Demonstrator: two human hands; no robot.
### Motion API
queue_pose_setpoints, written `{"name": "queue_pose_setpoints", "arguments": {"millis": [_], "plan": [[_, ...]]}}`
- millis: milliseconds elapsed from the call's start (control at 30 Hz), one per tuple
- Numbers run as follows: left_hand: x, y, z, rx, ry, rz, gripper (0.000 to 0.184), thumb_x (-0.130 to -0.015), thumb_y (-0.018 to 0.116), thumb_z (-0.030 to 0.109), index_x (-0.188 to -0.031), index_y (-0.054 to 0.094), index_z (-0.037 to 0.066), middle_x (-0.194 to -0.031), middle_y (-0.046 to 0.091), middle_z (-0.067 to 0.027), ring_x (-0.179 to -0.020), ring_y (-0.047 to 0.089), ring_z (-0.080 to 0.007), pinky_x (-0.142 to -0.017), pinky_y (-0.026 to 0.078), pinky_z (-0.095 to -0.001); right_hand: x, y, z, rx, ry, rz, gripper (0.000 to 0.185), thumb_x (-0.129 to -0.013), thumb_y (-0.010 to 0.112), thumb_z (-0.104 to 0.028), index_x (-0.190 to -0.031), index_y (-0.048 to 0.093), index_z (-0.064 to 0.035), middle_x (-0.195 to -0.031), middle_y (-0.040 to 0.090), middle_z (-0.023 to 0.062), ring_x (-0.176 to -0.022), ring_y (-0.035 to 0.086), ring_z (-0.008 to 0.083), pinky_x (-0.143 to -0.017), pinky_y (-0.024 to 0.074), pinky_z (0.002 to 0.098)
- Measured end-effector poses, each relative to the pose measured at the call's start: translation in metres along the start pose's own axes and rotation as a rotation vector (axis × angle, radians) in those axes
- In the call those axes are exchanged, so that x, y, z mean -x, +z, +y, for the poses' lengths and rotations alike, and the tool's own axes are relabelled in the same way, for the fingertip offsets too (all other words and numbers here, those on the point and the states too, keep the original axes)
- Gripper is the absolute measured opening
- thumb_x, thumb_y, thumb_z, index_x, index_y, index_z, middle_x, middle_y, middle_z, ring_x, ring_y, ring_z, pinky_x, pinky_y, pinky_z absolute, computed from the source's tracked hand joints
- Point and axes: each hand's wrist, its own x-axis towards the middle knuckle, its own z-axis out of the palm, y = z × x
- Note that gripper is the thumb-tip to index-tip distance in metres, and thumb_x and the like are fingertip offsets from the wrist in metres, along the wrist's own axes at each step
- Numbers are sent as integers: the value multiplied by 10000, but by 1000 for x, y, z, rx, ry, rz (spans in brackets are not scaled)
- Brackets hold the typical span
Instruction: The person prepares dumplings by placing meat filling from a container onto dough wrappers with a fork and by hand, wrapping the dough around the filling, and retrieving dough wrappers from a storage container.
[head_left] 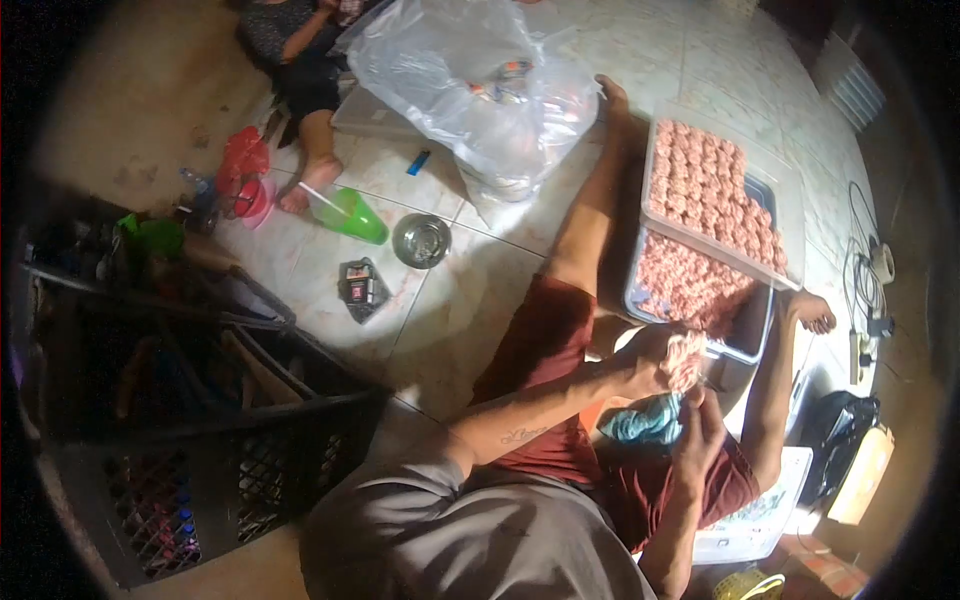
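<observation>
Two hands: close together above the lap, the left bringing a pink piece up to the right's fingertips.
Left hand [645, 367]: fingers curled round the pink piece [686, 362], gripping it.
Right hand [703, 430]: fingers drawn together at the piece's lower edge; cannot tell whether they pinch it or something thin beside it.
Lap: dark red shorts [535, 335], teal cloth [640, 420] between the thighs, below the hands.
Tray [787, 215]: clear, resting across the tub, rows of pink pieces [700, 170] in it.
Tub [752, 325]: blue-rimmed, partly under the tray, heaped with loose pink pieces [690, 280]; just beyond the hands, between the legs.
Floor [470, 300]: pale tiles; glass dish [422, 241], green cup [352, 217] with a straw, dark pack [359, 287], all near one another.
Clear bag [430, 60]: bulging, beyond the dish, contents mostly blurred.
Second person [318, 145]: upper left, bare foot near the green cup.
Black crate [215, 440]: left side, inside too dark to read.
</observation>
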Motion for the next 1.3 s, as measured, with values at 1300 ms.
{"name": "queue_pose_setpoints", "arguments": {"millis": [1300], "plan": [[11, -34, -4, 1126, -481, 214, 703, -687, 956, 94, -1231, 518, 8, -932, 622, -28, -887, 604, -99, -804, 518, -257, 30, 4, 14, -405, 185, -147, 231, -1055, 540, -91, -1212, 674, 16, -956, 548, 12, -843, 516, 126, -762, 438, 300]]}}
